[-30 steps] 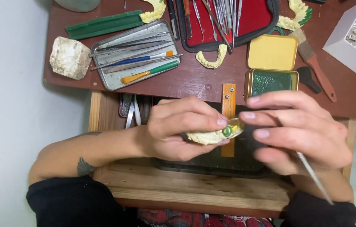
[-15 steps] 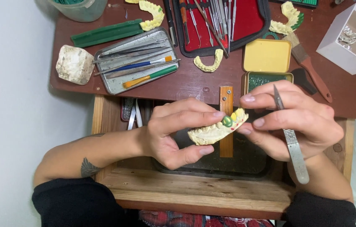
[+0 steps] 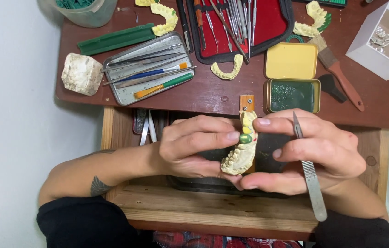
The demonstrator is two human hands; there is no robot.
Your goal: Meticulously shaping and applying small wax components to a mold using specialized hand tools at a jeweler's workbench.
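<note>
Both hands hold a pale yellow dental cast (image 3: 239,154) upright over an open drawer; a green wax tooth (image 3: 245,138) sits near its upper end. My left hand (image 3: 194,147) pinches the cast from the left with thumb and fingers. My right hand (image 3: 314,154) supports it from the right and below, index fingertip at the top. A slim metal carving tool (image 3: 308,172) is tucked between my right fingers, blade pointing up, handle trailing toward me.
On the brown bench behind: a metal tray of tools (image 3: 151,69), a red instrument case (image 3: 240,25), an open yellow tin of green wax (image 3: 293,94), a brush (image 3: 339,76), a white box (image 3: 385,39), a plaster block (image 3: 82,72), other casts (image 3: 226,70).
The cast has been turned from lying nearly level to standing on end. My right hand shifted from beside it to underneath, and the metal tool swung more upright.
</note>
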